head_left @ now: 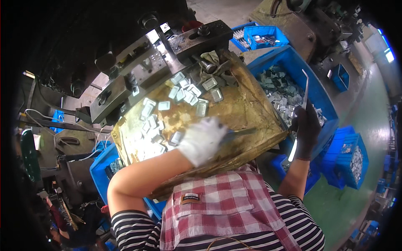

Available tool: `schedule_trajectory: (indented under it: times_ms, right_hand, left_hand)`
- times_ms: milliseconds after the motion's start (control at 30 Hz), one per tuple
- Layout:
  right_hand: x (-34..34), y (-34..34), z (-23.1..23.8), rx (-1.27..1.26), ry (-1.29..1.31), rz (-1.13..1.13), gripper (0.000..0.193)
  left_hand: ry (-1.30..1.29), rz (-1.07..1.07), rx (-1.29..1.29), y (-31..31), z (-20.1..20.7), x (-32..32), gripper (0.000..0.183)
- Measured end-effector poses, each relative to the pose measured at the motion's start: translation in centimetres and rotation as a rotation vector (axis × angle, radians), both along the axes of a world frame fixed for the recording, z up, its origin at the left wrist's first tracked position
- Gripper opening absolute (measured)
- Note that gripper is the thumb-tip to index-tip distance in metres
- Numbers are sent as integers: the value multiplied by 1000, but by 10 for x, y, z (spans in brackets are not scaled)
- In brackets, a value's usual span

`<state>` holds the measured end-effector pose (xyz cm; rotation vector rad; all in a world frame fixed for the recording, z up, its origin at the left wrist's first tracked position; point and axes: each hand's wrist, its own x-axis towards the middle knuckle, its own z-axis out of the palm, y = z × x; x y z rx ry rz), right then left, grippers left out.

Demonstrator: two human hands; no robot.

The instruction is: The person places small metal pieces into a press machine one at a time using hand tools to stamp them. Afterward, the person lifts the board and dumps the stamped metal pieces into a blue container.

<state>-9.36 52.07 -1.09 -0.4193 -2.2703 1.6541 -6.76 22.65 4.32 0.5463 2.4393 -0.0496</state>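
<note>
Pieces of bright metal [164,106], small and shallow with rounded corners, lie loose across the worn yellowish work surface [247,111], mostly ahead of the left hand [203,140] and to its left. That hand, in a white glove, is over the near part of the surface, blurred; how far its fingers are curled, and whether they have hold of anything, I cannot tell. One piece sits just beside the glove on its left, touching or not being unclear, and another lies a little beyond the fingers. The thickest cluster is farther ahead, near the steel machine block [201,39], with a second group down the left side. A dark, narrow object [245,131] shows just right of the glove; its link to the hand is unclear.

The right hand [306,127], dark-gloved, is well apart from these loose pieces, out past the surface's right edge. Its fingers are closed around the middle of a slender metal tool [306,85], bent tip up, the other end showing below. Behind it stands a large blue bin [326,100] holding many metal pieces.
</note>
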Motion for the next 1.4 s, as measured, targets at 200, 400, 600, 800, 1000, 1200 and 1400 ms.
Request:
schedule_trajectory:
  times_ms: [200, 400, 600, 800, 1000, 1200, 1400]
  right_hand:
    - [-14, -12, 5, -11, -56, -2, 45]
    - [-16, -14, 7, -2, -26, -21, 46]
    - [-10, -28, 21, -5, -42, -20, 45]
    - [-10, -8, 6, -25, 22, -38, 41]
    - [-22, -6, 6, 47, -26, -19, 41]
    - [-24, -34, 17, 8, -16, 1, 42]
    - [-15, -14, 6, 66, -10, -46, 40]
  left_hand:
    - [444, 400, -30, -126, -7, 37, 53]
    - [523, 417, 40, -91, 19, 10, 28]
    - [499, -83, 132, -28, -36, -57, 47]
    - [255, 324, 38, -63, -13, -51, 37]
    - [72, 669, -32, -99, 53, -29, 42]
    - [480, 89, 63, -52, -23, -80, 48]
    - [58, 386, -18, -77, -4, -63, 37]
